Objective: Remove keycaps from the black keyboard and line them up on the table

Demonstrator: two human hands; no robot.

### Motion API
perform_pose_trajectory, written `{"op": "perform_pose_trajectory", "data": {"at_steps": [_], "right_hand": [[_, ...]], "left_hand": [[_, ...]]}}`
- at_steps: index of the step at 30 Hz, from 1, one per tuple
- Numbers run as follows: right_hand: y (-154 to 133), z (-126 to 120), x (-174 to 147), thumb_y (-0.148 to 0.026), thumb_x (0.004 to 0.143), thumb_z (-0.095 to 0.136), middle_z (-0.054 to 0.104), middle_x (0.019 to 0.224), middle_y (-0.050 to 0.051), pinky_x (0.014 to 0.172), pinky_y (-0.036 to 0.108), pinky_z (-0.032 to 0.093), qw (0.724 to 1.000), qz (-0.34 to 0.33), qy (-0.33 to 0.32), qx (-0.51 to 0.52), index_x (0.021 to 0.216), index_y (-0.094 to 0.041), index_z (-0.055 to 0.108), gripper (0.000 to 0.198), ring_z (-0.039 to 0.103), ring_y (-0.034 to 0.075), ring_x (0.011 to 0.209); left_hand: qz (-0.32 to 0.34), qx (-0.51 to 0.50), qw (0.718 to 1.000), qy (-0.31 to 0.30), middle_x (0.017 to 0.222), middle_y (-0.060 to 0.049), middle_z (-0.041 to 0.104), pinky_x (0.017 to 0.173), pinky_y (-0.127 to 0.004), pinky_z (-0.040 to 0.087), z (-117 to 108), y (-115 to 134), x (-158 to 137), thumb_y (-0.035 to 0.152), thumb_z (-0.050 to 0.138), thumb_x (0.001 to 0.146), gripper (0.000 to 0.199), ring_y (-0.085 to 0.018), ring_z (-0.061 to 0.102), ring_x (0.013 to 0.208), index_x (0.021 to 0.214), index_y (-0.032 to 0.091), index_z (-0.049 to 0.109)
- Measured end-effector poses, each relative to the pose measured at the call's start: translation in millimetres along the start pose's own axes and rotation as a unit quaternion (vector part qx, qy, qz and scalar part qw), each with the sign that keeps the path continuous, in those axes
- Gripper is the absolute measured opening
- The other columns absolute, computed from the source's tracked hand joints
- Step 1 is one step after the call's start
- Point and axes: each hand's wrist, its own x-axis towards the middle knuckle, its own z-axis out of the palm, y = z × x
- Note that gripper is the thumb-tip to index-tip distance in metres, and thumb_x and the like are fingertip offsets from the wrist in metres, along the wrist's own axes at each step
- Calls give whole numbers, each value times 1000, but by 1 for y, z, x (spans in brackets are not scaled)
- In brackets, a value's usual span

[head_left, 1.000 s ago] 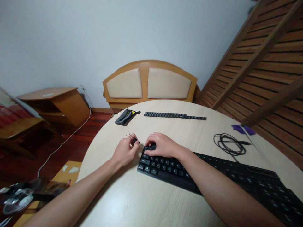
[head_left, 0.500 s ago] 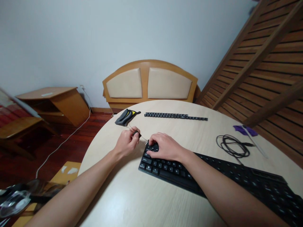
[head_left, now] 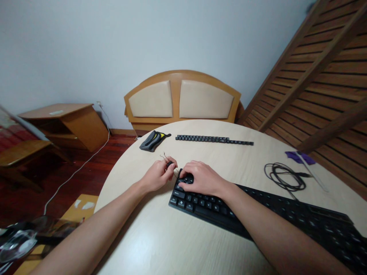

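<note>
A Windows sign [head_left: 181, 203] marks a key [head_left: 181, 204] by the keyboard [head_left: 298, 215]'s near left corner; other legends are too blurred.

Through the head camera, I see a round tabletop [head_left: 160, 225]: left hand [head_left: 159, 175] holding a wire tool [head_left: 169, 164], right hand [head_left: 202, 177] curved over a black keyboard [head_left: 208, 206], keycaps [head_left: 200, 138] in rows near the far edge.

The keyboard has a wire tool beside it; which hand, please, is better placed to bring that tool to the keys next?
Probably the left hand: it grips the wire tool close to the left end of the keyboard. The right hand is bent over keys there, with no tool visible in it.
</note>
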Motion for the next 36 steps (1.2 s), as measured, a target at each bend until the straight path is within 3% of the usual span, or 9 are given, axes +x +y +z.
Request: {"op": "perform_pose_trajectory", "data": {"at_steps": [9,20,36], "right_hand": [[0,0,0,-32,76,72,70,84,2,81,31,45,1000,1,1,-2,82,-21,69,13,61,19,85],[-3,-3,0,-32,79,70,71,84,2,81,31,46,1000,-3,-11,1,84,-21,71,12,62,19,85],[-4,3,1,-24,76,70,70,77,1,72,26,45,1000,-10,2,12,74,-19,69,6,63,16,75]], "left_hand": [[6,5,1000,-4,56,5,50,55,-24,38,-2,0,-1,34,35,100,28,-12,48,49,83,18,52],[4,-54,998,-44,64,2,53,59,-25,42,-1,3,-1,36,33,100,31,-13,50,56,85,18,52],[-41,-117,992,26,55,6,49,51,-23,36,15,-1,-3,41,36,98,29,-12,45,48,86,19,50]]}}
